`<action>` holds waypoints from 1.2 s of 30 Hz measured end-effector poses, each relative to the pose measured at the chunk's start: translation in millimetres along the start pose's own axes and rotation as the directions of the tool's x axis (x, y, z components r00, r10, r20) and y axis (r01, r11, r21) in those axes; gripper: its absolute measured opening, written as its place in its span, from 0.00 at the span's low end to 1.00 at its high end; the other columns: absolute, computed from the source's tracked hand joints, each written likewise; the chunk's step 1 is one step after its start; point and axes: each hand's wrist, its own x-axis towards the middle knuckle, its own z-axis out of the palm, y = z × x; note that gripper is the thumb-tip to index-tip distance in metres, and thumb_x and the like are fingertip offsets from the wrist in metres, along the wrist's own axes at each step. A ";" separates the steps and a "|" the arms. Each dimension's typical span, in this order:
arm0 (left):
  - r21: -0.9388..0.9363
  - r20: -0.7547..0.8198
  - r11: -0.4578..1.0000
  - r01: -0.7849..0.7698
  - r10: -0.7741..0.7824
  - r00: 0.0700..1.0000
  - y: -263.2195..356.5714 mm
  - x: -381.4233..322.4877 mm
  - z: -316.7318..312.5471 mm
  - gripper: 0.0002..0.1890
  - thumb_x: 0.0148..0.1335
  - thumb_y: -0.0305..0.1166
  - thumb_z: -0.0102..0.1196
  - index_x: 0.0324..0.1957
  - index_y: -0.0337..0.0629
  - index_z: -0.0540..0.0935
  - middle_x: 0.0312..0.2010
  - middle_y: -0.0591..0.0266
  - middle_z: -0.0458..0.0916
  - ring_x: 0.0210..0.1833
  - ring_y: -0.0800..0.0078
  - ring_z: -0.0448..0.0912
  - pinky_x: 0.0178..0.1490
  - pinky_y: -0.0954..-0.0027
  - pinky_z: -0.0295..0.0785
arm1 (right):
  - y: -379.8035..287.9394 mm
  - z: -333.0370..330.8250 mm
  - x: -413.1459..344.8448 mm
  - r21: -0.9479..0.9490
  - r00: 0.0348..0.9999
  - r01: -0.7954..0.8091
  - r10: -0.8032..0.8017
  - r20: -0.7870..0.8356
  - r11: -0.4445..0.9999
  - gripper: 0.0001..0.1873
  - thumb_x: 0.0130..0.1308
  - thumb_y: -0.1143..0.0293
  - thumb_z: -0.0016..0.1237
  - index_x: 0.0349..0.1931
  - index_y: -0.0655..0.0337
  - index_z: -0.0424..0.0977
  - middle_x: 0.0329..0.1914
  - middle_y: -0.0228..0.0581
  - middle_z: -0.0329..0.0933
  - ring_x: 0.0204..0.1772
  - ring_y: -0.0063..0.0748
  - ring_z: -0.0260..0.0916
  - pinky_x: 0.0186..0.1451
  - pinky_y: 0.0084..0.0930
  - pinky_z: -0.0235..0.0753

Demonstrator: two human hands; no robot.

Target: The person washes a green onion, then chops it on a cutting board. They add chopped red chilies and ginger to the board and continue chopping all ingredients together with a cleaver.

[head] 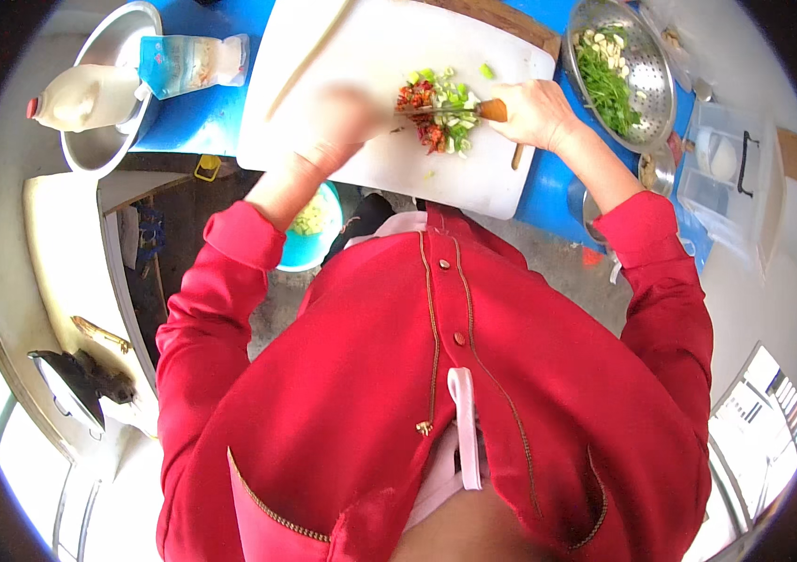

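Note:
My right hand (535, 112) is closed on the wooden handle of a knife (446, 110), whose narrow-looking blade reaches left across the white cutting board (363, 42). Under and around the blade lie chopped dried red chilies (428, 133) and chopped green onion (459, 130). At the blade's left end is my left hand (349, 119), partly blurred, so its fingers and any hold on the blade cannot be made out. A single green piece (487, 71) sits apart, above the pile.
At right, a steel colander (657, 77) holds green herbs and garlic pieces, near a clear plastic box (714, 190). A metal basin (89, 158), a bottle (85, 98) and a blue-and-white pouch (173, 67) stand left. Below the board's left side is a turquoise bowl (303, 256).

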 end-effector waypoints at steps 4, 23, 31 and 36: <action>-0.042 0.025 0.999 -0.023 0.025 0.999 -8.6 -4.9 -15.9 0.09 0.59 0.39 0.63 0.30 0.47 0.81 0.30 0.63 0.79 0.39 0.65 0.81 0.43 0.61 0.78 | -38.2 -31.3 -27.1 -0.040 0.992 -0.075 0.079 0.095 0.996 0.13 0.59 0.61 0.51 0.33 0.61 0.81 0.28 0.57 0.81 0.37 0.56 0.83 0.39 0.48 0.82; 0.025 0.129 0.993 -0.119 0.114 0.985 7.6 31.9 2.1 0.12 0.60 0.42 0.63 0.27 0.46 0.84 0.30 0.62 0.82 0.36 0.60 0.83 0.41 0.59 0.78 | 7.7 28.5 -33.5 0.073 0.986 -0.165 0.163 0.037 0.984 0.13 0.58 0.53 0.56 0.36 0.51 0.80 0.27 0.48 0.81 0.35 0.54 0.81 0.37 0.45 0.80; -0.086 0.044 0.974 -0.208 0.212 0.976 1.0 -1.5 -29.1 0.08 0.57 0.36 0.63 0.29 0.45 0.79 0.30 0.63 0.77 0.40 0.65 0.81 0.44 0.64 0.78 | -45.1 6.7 -61.4 0.017 0.978 -0.205 0.204 0.047 0.979 0.15 0.59 0.54 0.55 0.43 0.49 0.82 0.30 0.52 0.82 0.36 0.54 0.82 0.39 0.46 0.82; 0.041 0.068 0.981 -0.188 0.185 0.980 20.4 -3.1 -11.0 0.04 0.55 0.32 0.61 0.28 0.46 0.80 0.31 0.65 0.78 0.40 0.66 0.81 0.41 0.62 0.78 | -30.5 48.9 -65.3 0.109 0.973 -0.228 0.230 -0.010 0.968 0.16 0.58 0.54 0.57 0.44 0.48 0.82 0.27 0.51 0.81 0.33 0.54 0.82 0.38 0.45 0.82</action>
